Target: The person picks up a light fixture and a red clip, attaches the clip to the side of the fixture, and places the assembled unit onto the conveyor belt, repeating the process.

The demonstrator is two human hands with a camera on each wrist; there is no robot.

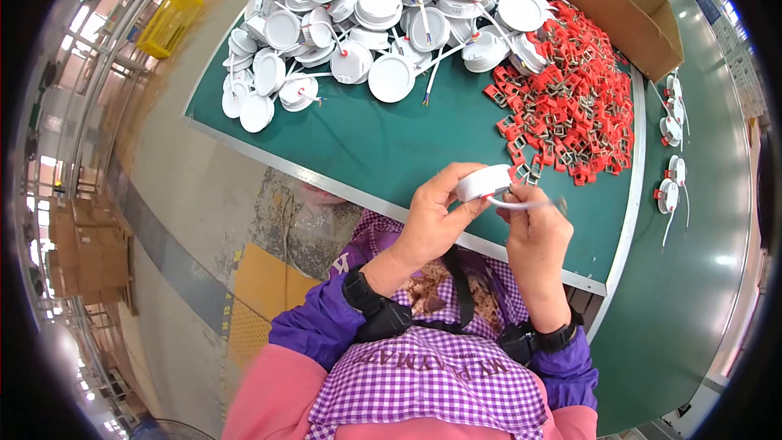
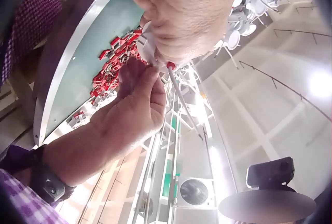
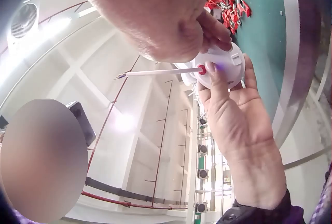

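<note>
My left hand point(image 1: 432, 220) grips a round white downlight point(image 1: 482, 183) by its rim, thumb on the back near a red cable grommet point(image 3: 202, 69). A white cable point(image 3: 155, 72) with bare wire ends runs out of the grommet. My right hand point(image 1: 538, 232) has its fingers curled, with thumb and fingertips pinching the downlight's edge opposite the left hand. A red clip point(image 1: 514, 173) shows right beside those fingertips in the head view; I cannot tell whether they hold it. A small raised bracket point(image 3: 236, 59) stands on the downlight's back.
White downlights point(image 1: 391, 77) with cables are heaped at the table's back. Red clips with metal springs point(image 1: 570, 98) lie piled at the right, beside a cardboard box point(image 1: 627, 8). Several downlights with red clips point(image 1: 668, 195) sit on the green surface further right. A metal edge point(image 1: 326, 183) borders the table.
</note>
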